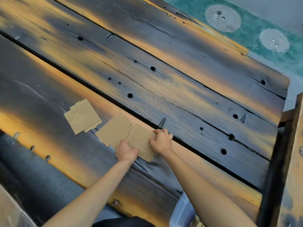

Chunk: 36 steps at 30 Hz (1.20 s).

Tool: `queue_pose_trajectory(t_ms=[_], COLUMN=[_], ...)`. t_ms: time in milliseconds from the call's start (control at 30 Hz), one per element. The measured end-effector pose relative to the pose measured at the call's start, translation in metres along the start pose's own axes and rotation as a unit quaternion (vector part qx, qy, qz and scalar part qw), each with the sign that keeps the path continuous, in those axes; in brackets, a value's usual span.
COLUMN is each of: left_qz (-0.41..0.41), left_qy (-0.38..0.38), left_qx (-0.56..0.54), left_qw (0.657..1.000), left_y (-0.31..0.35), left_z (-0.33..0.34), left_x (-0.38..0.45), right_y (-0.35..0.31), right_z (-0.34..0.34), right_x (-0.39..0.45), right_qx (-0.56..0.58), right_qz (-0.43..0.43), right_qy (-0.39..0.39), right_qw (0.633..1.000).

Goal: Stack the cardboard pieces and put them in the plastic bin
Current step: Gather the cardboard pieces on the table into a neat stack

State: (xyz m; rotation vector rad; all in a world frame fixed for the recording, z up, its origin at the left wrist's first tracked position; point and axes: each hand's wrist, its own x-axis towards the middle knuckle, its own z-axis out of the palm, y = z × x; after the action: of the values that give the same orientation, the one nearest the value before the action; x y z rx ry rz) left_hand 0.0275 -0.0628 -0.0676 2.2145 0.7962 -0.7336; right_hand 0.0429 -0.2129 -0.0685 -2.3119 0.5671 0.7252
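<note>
Flat brown cardboard pieces lie on a dark plank table [188, 99]. One small stack [82, 118] sits apart to the left. A second piece [113, 130] lies beside the one under my hands and partly under it. Both hands grip the nearest cardboard piece [141, 142]: my left hand [126, 150] holds its near left edge and my right hand [161, 140] its far right edge. A clear plastic bin [182, 212] shows at the bottom edge, below the table, with cardboard pieces [196, 222] inside it.
The table is made of wide weathered boards with holes, nails and a dark gap running diagonally past my right hand. Its right end stops at a wooden frame [293, 161]. Green patterned floor [255, 30] lies beyond the far edge.
</note>
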Motion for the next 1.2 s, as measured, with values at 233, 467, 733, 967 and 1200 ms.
queue_pose_trajectory(t_ms=[233, 467, 733, 967, 1200], left_qz=[-0.009, 0.011, -0.003, -0.017, -0.051], left_qy=[-0.042, -0.036, -0.012, -0.097, -0.149], left_qx=[-0.069, -0.137, -0.237, -0.281, -0.378], left_qw=[0.997, 0.990, 0.971, 0.955, 0.912], left_y=[-0.004, -0.016, -0.024, -0.027, -0.025], left_z=[0.003, 0.004, 0.004, -0.002, -0.018], left_x=[0.000, -0.006, -0.005, -0.009, -0.019], right_y=[0.020, 0.035, 0.035, 0.036, 0.035], right_z=[-0.011, -0.013, -0.014, -0.012, -0.008], right_x=[-0.010, -0.023, -0.032, -0.041, -0.047], right_qx=[0.130, 0.268, 0.310, 0.402, 0.393], right_qz=[0.052, 0.062, 0.004, 0.011, 0.020], right_qy=[-0.011, -0.054, -0.122, -0.139, -0.124], right_qw=[0.990, 0.960, 0.943, 0.905, 0.911])
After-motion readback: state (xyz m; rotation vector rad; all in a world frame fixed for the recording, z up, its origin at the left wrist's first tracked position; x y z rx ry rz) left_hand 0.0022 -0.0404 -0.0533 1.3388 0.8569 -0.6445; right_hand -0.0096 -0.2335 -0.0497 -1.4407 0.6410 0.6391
